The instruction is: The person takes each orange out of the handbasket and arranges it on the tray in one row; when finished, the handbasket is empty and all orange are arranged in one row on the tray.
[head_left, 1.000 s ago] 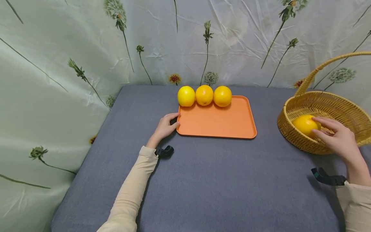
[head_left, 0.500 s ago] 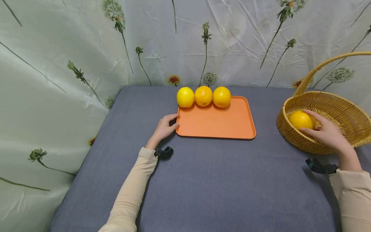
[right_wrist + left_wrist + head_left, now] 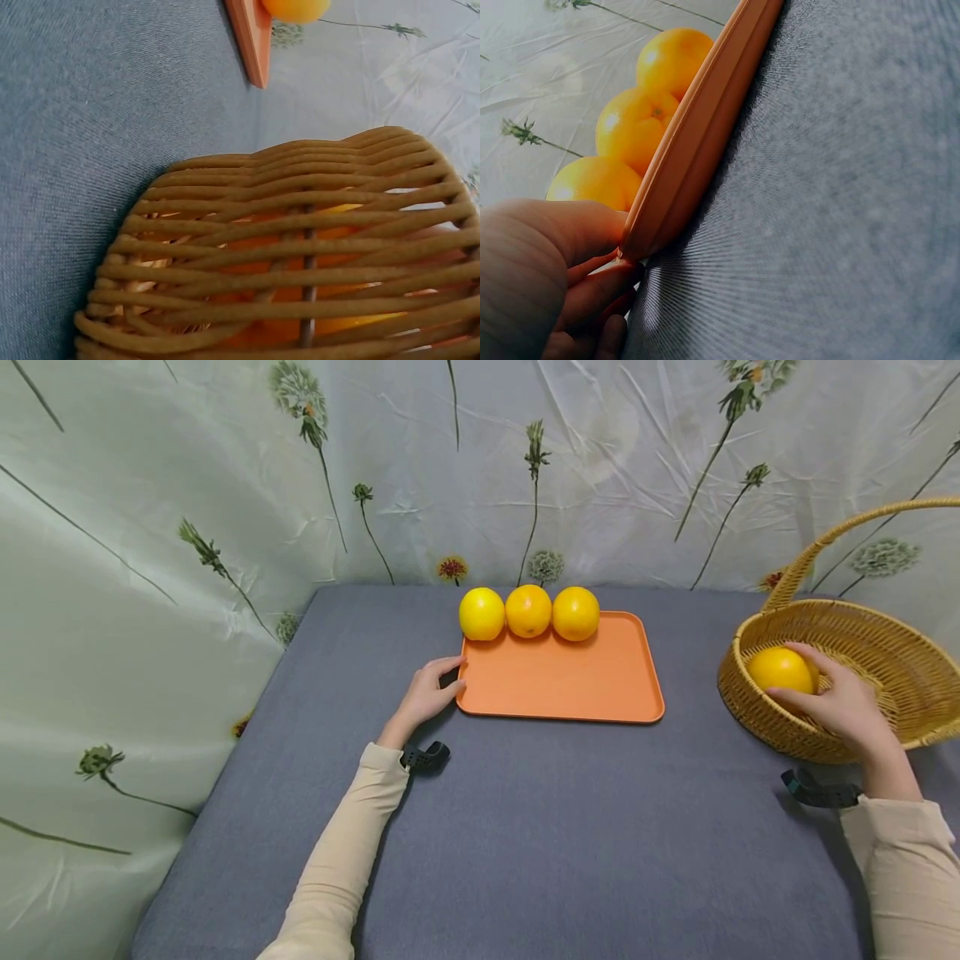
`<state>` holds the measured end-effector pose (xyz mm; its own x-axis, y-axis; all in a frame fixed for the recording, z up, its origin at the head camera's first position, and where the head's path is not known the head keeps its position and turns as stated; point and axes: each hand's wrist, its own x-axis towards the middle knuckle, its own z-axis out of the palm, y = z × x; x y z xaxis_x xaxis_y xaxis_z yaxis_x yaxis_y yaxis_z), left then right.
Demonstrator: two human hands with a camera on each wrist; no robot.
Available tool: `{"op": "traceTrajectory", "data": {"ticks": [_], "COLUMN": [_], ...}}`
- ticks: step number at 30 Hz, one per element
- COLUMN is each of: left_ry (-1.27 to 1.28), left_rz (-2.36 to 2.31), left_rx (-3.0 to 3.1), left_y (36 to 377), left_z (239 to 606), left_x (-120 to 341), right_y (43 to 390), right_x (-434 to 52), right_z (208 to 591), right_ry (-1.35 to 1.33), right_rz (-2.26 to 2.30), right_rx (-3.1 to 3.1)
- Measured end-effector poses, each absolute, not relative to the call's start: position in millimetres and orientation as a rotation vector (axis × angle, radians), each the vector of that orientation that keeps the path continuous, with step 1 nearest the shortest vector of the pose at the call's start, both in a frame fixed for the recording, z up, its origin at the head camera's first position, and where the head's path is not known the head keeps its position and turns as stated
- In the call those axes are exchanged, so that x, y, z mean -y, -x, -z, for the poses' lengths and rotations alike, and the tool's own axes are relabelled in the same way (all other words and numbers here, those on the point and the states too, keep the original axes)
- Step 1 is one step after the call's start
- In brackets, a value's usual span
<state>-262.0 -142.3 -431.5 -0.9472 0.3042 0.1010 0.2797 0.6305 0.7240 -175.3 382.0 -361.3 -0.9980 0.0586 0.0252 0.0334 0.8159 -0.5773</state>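
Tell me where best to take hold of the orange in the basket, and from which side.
Probably from above, across its widest part. The orange is round and sits low behind the wicker basket wall, so only its top and inner side are free. The right hand already curls round it from the near-right; the arched handle leaves room overhead.

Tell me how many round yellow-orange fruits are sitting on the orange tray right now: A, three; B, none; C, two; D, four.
A: three fruits sit in a row along the far edge of the orange tray; a fourth fruit is in the wicker basket, under the right hand.
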Motion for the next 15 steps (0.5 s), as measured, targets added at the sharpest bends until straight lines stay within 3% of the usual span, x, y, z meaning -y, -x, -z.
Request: {"op": "traceTrajectory", "data": {"ticks": [6, 15], "left_ry": [-0.512, -0.537], "left_rz": [-1.238, -1.245], "left_rx": [-2.808, -2.827], "left_y": [261.8, 261.9], "left_z": [432.2, 432.6], "left_x": [142.4, 142.3], "right_y": [170.5, 170.2], "right_x": [-382.5, -380.5], "right_z": [362.4, 360.1], "right_ry": [0.251, 0.298], "right_rz": [-1.018, -1.185], "right_rx": [2.818, 2.772]}}
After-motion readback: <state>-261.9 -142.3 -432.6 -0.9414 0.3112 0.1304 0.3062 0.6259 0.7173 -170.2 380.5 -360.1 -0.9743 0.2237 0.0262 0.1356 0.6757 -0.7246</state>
